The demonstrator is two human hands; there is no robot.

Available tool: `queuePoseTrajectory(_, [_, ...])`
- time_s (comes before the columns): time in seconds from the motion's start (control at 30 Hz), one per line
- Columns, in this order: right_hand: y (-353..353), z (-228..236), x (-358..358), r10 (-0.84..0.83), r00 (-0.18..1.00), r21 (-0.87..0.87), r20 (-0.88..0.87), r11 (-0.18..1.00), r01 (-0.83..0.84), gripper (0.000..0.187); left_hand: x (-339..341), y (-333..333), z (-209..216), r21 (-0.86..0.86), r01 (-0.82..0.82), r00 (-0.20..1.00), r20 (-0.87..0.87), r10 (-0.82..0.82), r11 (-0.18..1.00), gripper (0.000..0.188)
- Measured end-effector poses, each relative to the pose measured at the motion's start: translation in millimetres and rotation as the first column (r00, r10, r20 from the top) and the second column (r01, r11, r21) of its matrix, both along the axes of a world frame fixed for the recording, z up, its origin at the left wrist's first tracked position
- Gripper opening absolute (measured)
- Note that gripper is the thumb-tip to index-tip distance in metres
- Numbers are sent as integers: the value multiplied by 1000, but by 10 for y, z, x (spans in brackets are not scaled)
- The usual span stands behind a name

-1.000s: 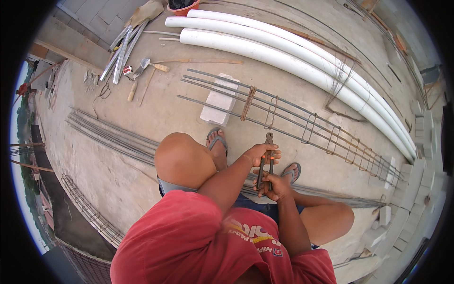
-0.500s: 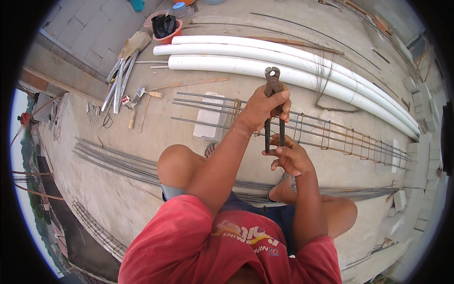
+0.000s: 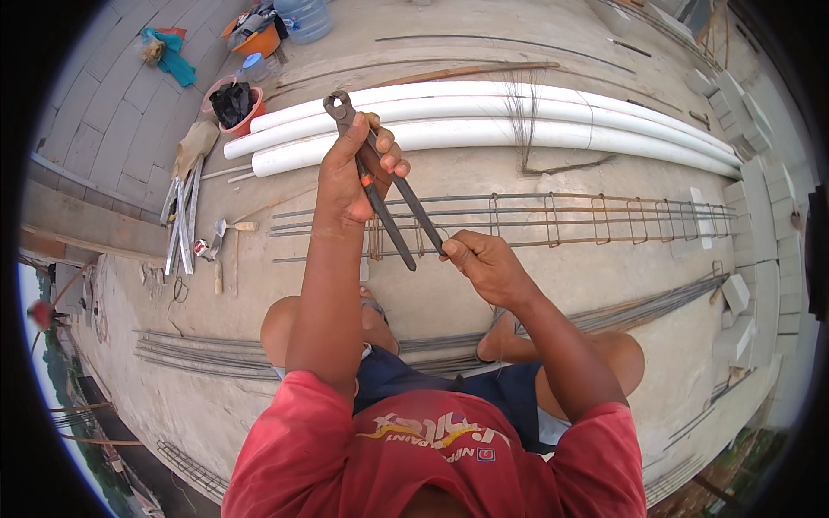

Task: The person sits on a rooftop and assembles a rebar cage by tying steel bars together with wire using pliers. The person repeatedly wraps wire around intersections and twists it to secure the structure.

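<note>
A pair of dark steel end-cutting pincers (image 3: pixel 388 217) is held up in front of me, jaws toward the upper left, its handles spread apart and pointing lower right. My left hand (image 3: pixel 352 177) is closed around it just below the jaws, thumb and fingers wrapped over the upper handles. An orange band shows on one handle beneath that grip. With bent fingers, my right hand (image 3: pixel 488 266) pinches the lower end of the right-hand handle. The other handle's tip hangs free. Beyond and beneath the hands lies a rebar cage (image 3: pixel 553 221) with tied square stirrups.
White pipes (image 3: pixel 432 136) lie across the floor ahead, with thin tie wires (image 3: pixel 525 121) on them. Loose rebar (image 3: pixel 604 319) runs by my feet. A trowel (image 3: pixel 219 231) and metal profiles (image 3: pixel 183 220) lie left, below buckets (image 3: pixel 250 108). Pale blocks (image 3: pixel 749 229) line the right.
Both hands and the pincers have moved left, and the tool now tilts instead of standing upright. The handles are wider apart. My right hand has closed on one handle end. The view has shifted.
</note>
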State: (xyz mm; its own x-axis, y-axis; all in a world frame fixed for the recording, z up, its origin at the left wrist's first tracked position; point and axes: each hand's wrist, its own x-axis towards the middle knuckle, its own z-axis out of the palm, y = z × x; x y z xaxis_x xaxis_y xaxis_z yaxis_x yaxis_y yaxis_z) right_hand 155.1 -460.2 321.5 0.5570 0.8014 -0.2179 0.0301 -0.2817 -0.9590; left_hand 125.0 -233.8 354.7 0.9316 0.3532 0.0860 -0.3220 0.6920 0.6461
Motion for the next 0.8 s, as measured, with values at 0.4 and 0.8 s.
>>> queuePoseTrajectory(0.4, [-344,262,129,-12,830,186,558,976,-111,14,225,268,-481,324,-125,932,-285,223,938,23])
queuePoseTrajectory(0.8, [-2109,-577,2034,-459,383,-62,801,574,817,24,839,-797,-1092,300,813,566,-610,-554,500,61])
